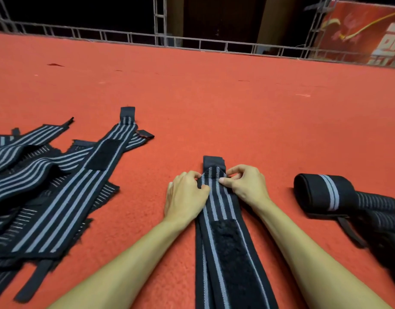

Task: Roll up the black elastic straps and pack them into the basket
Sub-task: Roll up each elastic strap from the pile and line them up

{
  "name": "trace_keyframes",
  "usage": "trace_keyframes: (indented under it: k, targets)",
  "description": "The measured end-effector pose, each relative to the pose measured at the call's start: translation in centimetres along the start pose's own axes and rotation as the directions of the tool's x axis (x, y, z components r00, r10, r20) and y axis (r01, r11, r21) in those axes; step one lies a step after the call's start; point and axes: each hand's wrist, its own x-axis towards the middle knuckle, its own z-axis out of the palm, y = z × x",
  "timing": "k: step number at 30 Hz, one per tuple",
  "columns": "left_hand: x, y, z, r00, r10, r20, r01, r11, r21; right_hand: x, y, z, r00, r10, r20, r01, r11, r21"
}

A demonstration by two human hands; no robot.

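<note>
A black elastic strap with grey stripes [223, 248] lies flat on the red carpet, running away from me, with a black velcro patch near its middle. My left hand [184, 197] pinches the strap's left edge near the far end. My right hand [244, 182] pinches the right edge at the same spot, where the fabric bulges up slightly. A pile of several unrolled straps [51, 186] lies to the left. Rolled straps [321, 194] sit at the right. No basket is visible.
Red carpet [214, 103] stretches ahead to a metal truss frame [160, 39] along its far edge. A red banner [370, 34] stands at the back right. More dark rolled straps [384, 221] crowd the right edge.
</note>
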Motion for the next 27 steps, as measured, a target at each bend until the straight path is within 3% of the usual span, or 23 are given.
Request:
trace_keyframes:
  k: [9, 12, 16, 20, 27]
  targets:
    - [0.9, -0.2, 0.1, 0.998, -0.017, 0.060, 0.013, 0.998, 0.064, 0.9, -1.4, -0.1, 0.988, 0.118, 0.101, -0.113, 0.992, -0.054]
    - [0.8, -0.2, -0.6, 0.998, -0.012, 0.054, 0.015, 0.998, -0.057, -0.4, -1.4, 0.1, 0.996, 0.082, 0.031, -0.082, 0.997, -0.003]
    - [-0.5, 0.8, -2.2, 0.988, 0.088, 0.123, -0.086, 0.996, -0.022, -2.4, -2.3, -1.2, 0.999, 0.032, -0.040, -0.028, 0.996, 0.089]
    - [-2.8, 3.5, -5.2, 0.967, 0.180, 0.183, -0.142, 0.968, -0.206, -4.6, -4.9, -4.4, 0.996, -0.071, -0.056, 0.079, 0.983, 0.167]
    - [-7.3, 8.0, -11.1, 0.943, 0.305, 0.135, -0.235, 0.895, -0.380, -10.7, -10.2, -9.9, 0.978, -0.196, 0.074, 0.148, 0.898, 0.415]
